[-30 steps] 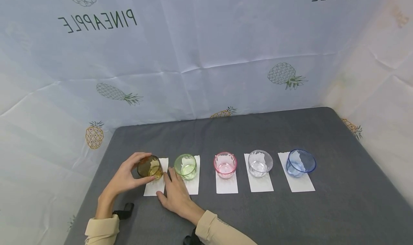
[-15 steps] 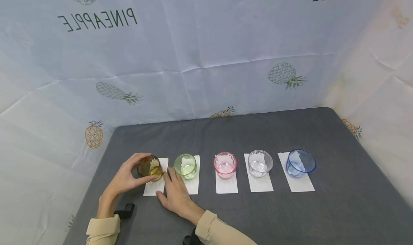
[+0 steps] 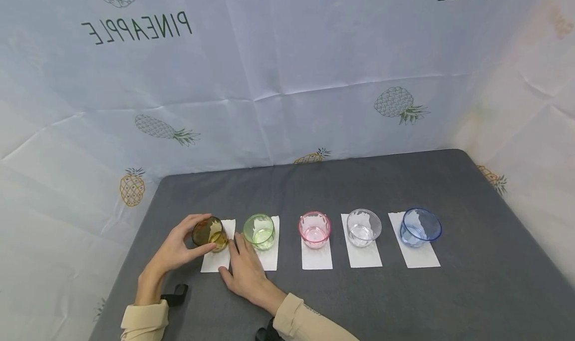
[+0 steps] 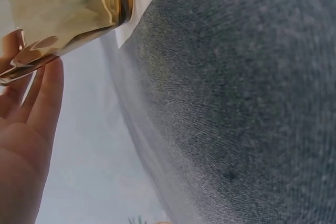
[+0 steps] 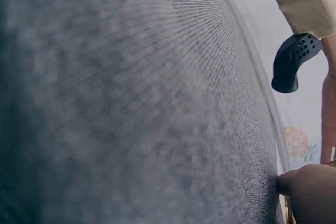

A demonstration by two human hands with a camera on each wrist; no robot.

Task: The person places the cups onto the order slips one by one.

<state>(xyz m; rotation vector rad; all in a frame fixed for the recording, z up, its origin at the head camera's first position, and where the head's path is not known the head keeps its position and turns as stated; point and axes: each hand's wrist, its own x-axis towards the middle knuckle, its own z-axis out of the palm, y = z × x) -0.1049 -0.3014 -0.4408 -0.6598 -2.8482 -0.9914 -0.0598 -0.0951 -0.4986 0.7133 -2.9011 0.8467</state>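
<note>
At the row's left end, an amber glass [image 3: 209, 235] stands over a white paper slip [image 3: 213, 265]. My left hand [image 3: 172, 251] holds this glass, thumb on the near side and fingers round the far left. In the left wrist view, the fingertips touch the side of the amber glass [image 4: 63, 9] near its rim. My right hand [image 3: 247, 275] lies palm down, fingers extended, with its fingertips at the slip's right edge, between the amber glass and a green glass [image 3: 259, 231]. Only part of the right hand [image 5: 312, 192] shows in the right wrist view.
Rightward in the row stand a pink glass [image 3: 314, 230], a clear glass [image 3: 363, 227] and a blue glass [image 3: 420, 227], each on a white paper slip. A grey cloth [image 3: 314, 306] covers the table. Pineapple-print curtains [image 3: 269, 56] hang behind and at both sides.
</note>
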